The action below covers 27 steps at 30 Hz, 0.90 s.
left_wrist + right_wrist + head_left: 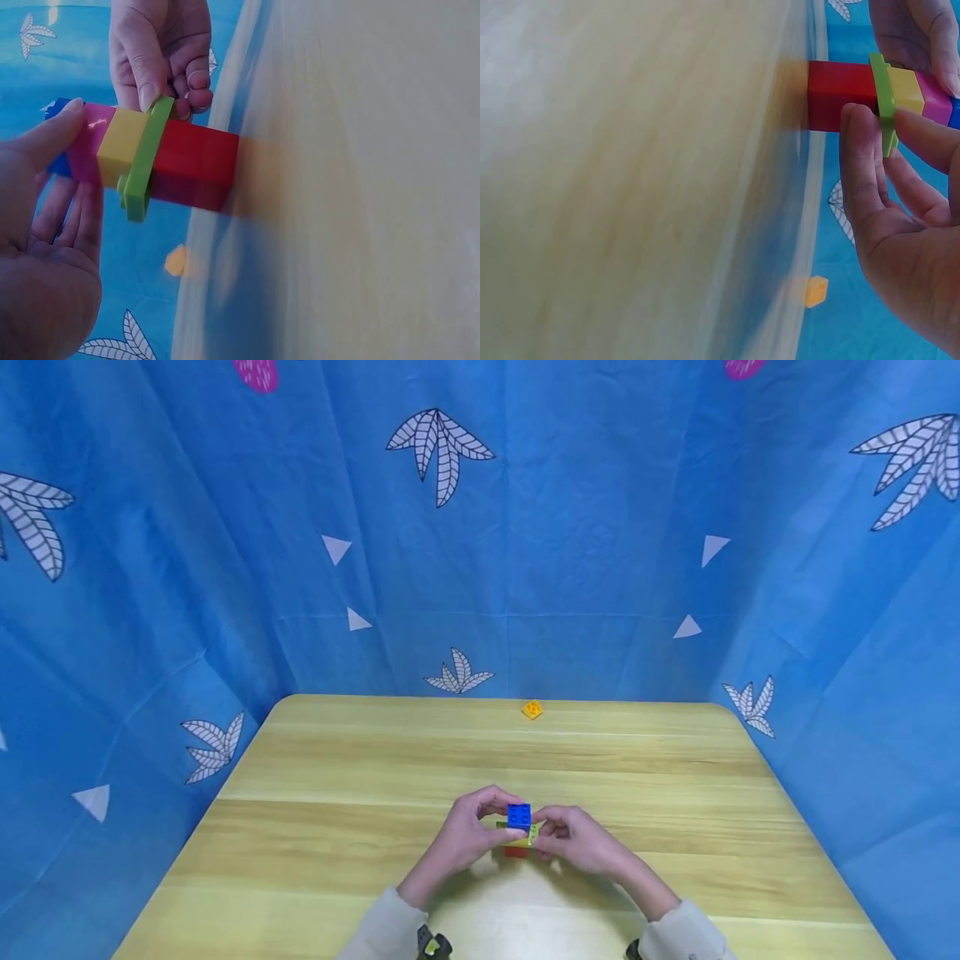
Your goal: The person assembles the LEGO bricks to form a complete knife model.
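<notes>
A stack of toy building bricks stands on the table. A red brick point(196, 161) forms its base, followed upward by a flat green plate point(150, 154), a yellow brick point(122, 146), a pink brick point(96, 131) and a studded blue brick point(519, 815). My left hand point(467, 833) holds the top of the stack, thumb and fingers on opposite sides of the pink and blue bricks. From the other side, my right hand point(581, 839) pinches the end of the green plate, which juts out past the bricks. The red brick's side is partly hidden by right fingers in the right wrist view.
A small yellow-orange brick point(532, 709) lies by itself near the far edge of the wooden table point(337, 760). Blue patterned cloth point(570, 527) hangs behind the table and along both sides.
</notes>
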Each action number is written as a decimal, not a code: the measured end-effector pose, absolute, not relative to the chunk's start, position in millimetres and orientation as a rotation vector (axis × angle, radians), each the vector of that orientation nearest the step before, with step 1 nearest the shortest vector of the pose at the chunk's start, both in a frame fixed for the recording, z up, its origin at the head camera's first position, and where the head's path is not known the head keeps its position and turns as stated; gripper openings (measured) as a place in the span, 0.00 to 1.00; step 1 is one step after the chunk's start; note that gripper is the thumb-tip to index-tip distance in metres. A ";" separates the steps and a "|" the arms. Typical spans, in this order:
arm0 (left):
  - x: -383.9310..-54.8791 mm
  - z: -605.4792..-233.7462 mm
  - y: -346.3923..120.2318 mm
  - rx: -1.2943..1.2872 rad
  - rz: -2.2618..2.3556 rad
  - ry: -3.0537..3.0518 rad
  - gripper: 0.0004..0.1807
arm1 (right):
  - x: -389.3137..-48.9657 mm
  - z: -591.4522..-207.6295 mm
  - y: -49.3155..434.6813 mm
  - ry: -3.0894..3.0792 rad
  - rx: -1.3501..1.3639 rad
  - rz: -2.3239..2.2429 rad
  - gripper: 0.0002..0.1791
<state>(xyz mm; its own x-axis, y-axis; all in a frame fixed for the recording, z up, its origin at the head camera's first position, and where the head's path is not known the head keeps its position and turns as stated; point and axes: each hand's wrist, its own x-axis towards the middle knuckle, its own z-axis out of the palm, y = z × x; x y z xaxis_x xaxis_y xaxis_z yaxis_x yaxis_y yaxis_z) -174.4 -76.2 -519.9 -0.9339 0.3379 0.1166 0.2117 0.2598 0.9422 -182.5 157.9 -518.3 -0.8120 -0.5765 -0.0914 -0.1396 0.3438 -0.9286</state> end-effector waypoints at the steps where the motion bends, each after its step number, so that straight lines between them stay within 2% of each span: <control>1: -174.0 -521.0 -76.7 0.529 1.771 2.405 0.18 | -181.9 -518.5 157.6 2.211 -0.632 -1.463 0.19; 4: -173.1 -523.2 -79.2 0.548 1.761 2.400 0.21 | -180.8 -519.4 157.1 2.217 -0.643 -1.459 0.19; 11: -175.1 -527.2 -89.3 0.607 1.606 2.459 0.36 | -182.6 -519.3 157.5 2.240 -0.621 -1.436 0.19; 19: -176.2 -538.4 -101.6 0.577 1.518 2.500 0.20 | -181.2 -519.0 154.6 2.224 -0.629 -1.477 0.19; 27: -175.4 -540.1 -102.9 0.604 1.536 2.502 0.17 | -183.2 -522.0 154.4 2.216 -0.630 -1.458 0.19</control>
